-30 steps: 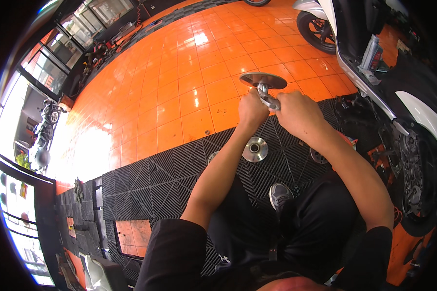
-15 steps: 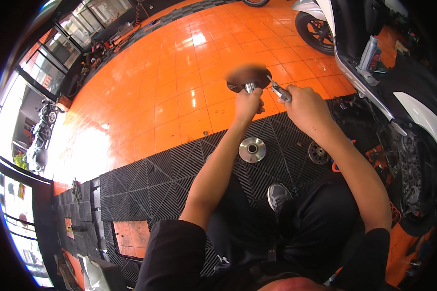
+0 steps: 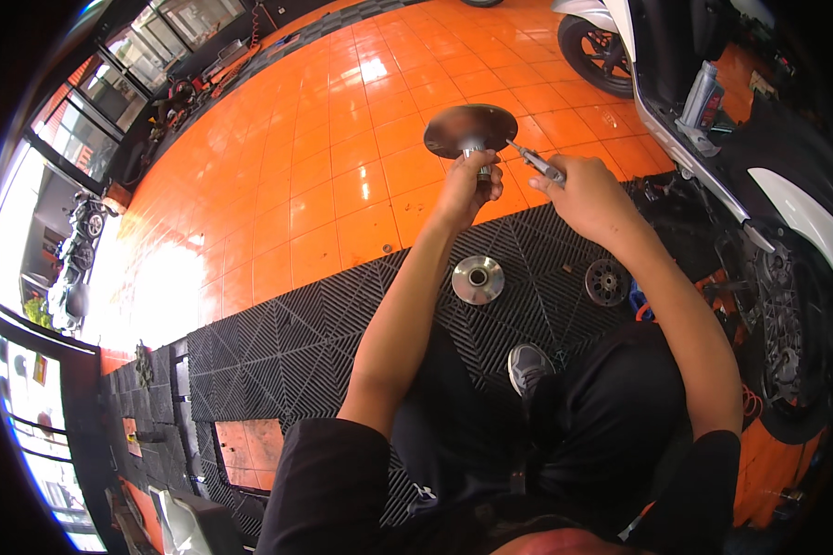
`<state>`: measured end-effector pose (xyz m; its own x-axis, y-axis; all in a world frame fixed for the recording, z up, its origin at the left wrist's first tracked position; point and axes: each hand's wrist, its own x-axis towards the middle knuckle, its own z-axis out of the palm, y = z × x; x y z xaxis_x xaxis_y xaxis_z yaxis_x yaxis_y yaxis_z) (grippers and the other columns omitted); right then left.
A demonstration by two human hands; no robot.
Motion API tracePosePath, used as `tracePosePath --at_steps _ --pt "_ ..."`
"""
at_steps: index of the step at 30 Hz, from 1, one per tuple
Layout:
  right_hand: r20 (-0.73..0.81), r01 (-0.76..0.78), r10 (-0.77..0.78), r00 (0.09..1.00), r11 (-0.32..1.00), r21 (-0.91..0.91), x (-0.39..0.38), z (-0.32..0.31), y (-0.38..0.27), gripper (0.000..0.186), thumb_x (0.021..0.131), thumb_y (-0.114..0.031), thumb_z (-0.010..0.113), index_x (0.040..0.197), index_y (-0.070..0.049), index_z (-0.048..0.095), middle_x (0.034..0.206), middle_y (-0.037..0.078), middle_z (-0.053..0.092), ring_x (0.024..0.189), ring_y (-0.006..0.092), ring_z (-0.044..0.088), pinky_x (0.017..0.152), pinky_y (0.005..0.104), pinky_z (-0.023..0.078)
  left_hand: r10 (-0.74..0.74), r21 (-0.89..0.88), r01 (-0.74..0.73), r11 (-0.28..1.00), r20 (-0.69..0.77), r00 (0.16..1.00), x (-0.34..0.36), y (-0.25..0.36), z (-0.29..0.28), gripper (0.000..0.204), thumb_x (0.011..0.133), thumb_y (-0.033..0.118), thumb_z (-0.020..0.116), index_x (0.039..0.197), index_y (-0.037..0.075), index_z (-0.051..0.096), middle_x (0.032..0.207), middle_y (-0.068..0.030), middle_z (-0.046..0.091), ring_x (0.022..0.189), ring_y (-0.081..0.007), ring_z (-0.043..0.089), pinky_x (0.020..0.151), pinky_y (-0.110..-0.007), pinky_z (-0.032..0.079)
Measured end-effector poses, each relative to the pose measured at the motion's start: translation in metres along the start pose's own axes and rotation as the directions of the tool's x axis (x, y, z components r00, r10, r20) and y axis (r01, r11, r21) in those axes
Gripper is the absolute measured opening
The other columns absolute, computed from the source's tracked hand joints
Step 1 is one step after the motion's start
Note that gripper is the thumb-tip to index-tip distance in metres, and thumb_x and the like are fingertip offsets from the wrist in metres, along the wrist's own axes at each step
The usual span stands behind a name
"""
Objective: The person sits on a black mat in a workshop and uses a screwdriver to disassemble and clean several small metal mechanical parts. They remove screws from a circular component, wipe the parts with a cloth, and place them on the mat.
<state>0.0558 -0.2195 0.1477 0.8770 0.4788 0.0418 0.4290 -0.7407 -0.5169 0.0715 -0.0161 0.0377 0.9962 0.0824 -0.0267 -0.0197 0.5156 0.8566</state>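
Observation:
My left hand [image 3: 470,188] is closed around the silver shaft of a scooter pulley half [image 3: 472,129], whose broad dark disc is held out above the orange floor. My right hand [image 3: 585,192] grips a silver air blow gun [image 3: 543,167]. Its thin nozzle points at the right rim of the disc, close to it; whether they touch I cannot tell. Below my hands, a shiny round metal pulley plate [image 3: 492,289] lies on the black mat. Farther right on the mat is a dark round part with holes [image 3: 607,282], near my right forearm.
A white and black scooter [image 3: 676,120] stands at the right with its mechanical parts exposed, and a grey bottle [image 3: 702,95] rests on it. Black ribbed matting [image 3: 287,342] covers the floor around my shoe [image 3: 530,367]. A red coiled hose [image 3: 752,403] lies at the lower right.
The disc has tilted, so more of its face shows, and its blurred far edge is now sharp. Both hands keep their holds, and the blow gun nozzle stays by the rim.

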Motion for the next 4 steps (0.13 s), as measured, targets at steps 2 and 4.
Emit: tracePosePath --at_steps 2,4 --pt "0.014 0.012 -0.012 1.0 0.999 0.041 0.0002 -0.0041 -0.0023 0.035 0.093 -0.033 0.067 0.097 0.002 0.067 0.073 0.018 0.065 0.071 0.0276 0.067 0.067 0.0415 0.048 0.01 -0.025 -0.009 1.0 0.02 1.0 -0.0004 -0.001 -0.0031 0.025 0.093 0.024 0.06 0.103 0.002 0.052 0.072 -0.0082 0.06 0.059 -0.0195 0.061 0.057 -0.03 0.05" --pt "0.102 -0.013 0.003 0.995 0.995 0.099 0.0 -0.0086 -0.0033 0.037 0.093 -0.035 0.067 0.102 0.001 0.068 0.076 0.019 0.067 0.073 0.025 0.068 0.068 0.0413 0.048 0.01 -0.043 -0.009 0.999 0.024 1.0 0.0 -0.0015 -0.0022 0.028 0.093 0.026 0.06 0.107 0.003 0.052 0.077 -0.0088 0.062 0.065 -0.0212 0.065 0.067 -0.032 0.057"
